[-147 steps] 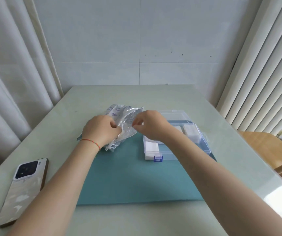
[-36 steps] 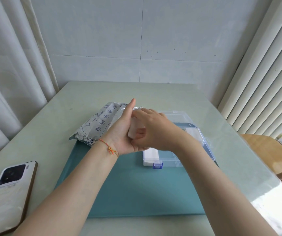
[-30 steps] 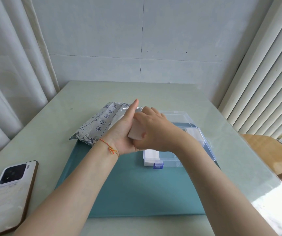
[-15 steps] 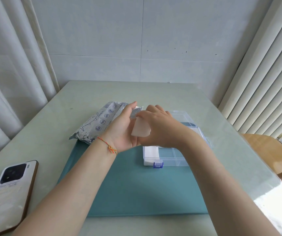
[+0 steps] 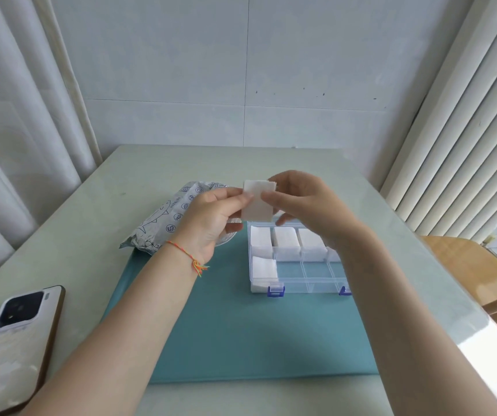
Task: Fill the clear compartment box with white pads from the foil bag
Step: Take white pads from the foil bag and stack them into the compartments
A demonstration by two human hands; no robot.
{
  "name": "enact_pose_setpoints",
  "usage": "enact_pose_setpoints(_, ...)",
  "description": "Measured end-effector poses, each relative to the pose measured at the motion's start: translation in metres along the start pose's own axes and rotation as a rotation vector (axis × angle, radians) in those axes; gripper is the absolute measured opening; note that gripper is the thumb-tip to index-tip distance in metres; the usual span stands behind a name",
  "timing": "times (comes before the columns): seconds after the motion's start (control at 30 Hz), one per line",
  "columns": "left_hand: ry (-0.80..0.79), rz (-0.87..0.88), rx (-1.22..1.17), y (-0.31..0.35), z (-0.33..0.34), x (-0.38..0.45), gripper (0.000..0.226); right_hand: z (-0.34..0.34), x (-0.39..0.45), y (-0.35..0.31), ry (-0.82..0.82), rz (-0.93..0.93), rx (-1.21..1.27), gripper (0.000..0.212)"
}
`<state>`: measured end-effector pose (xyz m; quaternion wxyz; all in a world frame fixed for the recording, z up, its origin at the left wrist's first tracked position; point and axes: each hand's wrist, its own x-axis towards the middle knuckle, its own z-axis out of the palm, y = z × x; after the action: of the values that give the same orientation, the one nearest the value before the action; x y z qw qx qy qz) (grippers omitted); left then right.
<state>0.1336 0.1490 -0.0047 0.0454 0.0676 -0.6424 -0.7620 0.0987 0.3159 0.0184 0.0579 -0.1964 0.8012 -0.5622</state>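
Head view: the left hand (image 5: pixel 214 217) and right hand (image 5: pixel 304 202) pinch one white pad (image 5: pixel 257 201) by its upper corners, fingers curled on it, above the clear compartment box (image 5: pixel 307 273) on a teal mat (image 5: pixel 241 331); the foil bag (image 5: pixel 169 219) lies on the bench (image 5: pixel 97 223) behind the left hand

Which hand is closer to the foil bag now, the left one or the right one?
Left. The left hand is just in front of the foil bag, overlapping its right end; the right hand is further right, above the clear compartment box.
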Motion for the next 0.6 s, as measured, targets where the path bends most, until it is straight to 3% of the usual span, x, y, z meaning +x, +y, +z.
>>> enact_pose_setpoints(0.07,-0.012,0.008,0.005,0.0,0.001,-0.001,0.001,-0.001,-0.002,0.004,0.002,0.04,0.11,0.006)
enact_pose_setpoints(0.27,-0.052,0.014,-0.029,-0.001,-0.002,-0.002,0.006,-0.002,-0.007,0.012,-0.024,0.086,0.403,0.005)
enact_pose_setpoints(0.5,-0.147,-0.033,0.027,-0.006,0.004,-0.004,0.015,0.004,-0.01,0.018,0.014,0.081,0.343,0.008)
enact_pose_setpoints(0.6,-0.133,-0.064,-0.027,-0.011,0.007,-0.003,0.017,0.005,-0.009,0.021,0.099,0.065,0.176,0.008)
